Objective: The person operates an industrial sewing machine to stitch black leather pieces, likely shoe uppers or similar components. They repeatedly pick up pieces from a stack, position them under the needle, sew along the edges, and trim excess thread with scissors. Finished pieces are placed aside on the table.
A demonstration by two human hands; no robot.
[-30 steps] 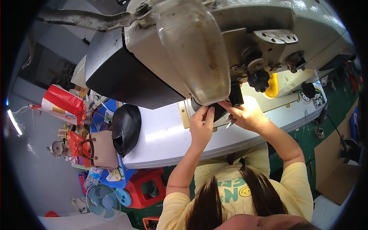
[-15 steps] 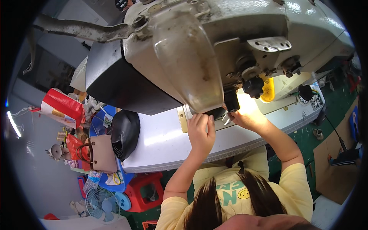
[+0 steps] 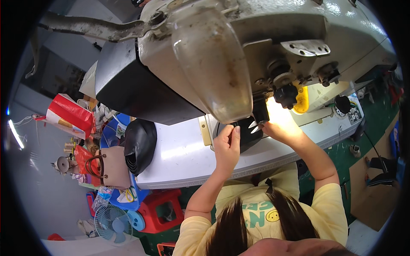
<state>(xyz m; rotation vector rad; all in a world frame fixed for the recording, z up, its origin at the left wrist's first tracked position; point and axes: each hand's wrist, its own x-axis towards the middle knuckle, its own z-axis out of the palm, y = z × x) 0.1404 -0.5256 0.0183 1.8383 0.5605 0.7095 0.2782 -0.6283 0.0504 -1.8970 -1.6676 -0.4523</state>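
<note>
Under the head of a large sewing machine [image 3: 290, 25], a black leather-like piece [image 3: 247, 140] lies over the near part of the white table. My left hand [image 3: 227, 147] pinches its left edge between thumb and fingers. On the other side, my right hand [image 3: 282, 128] is closed around small thread snips [image 3: 255, 127], whose two pale pointed blades stick out to the left over the black piece. A bright lamp washes out much of that hand. The needle area is hidden behind a cloudy plastic guard [image 3: 213, 68].
A stack of black pieces [image 3: 140, 147] sits at the table's left end. Beside it are a beige handbag [image 3: 115, 166], a red-and-white bag [image 3: 70, 115] and a red stool [image 3: 160, 211]. A blue fan [image 3: 113, 224] stands lower left. A black spool [image 3: 342, 104] rests at the right.
The black piece has come out toward me from under the machine and shows more between my hands. My left fingers have closed into a pinch on its edge.
</note>
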